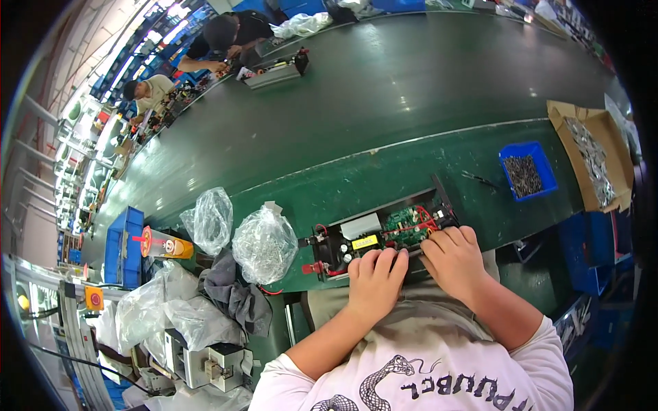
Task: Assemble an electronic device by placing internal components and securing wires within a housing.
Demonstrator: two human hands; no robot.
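An open-topped electronic power unit (391, 218) lies at the near edge of the green bench, right in front of me. Inside its dark metal housing show a green circuit board, red wires, a yellow-wrapped component and a grey metal block; red and black terminals stick out at its left end. My left hand (375, 286) has its fingers curled over the near side of the housing, left of the middle. Near the right end, my right hand (455, 262) grips the same side. The fingertips are partly hidden behind the housing's edge.
Right of the unit lie dark tweezers (480, 179), a blue bin (513, 193) of screws and a cardboard box (621, 162) of metal parts. Leftward are clear plastic bags (266, 243), a drink cup (164, 244) and a blue crate (125, 248). Two people work across at the far left.
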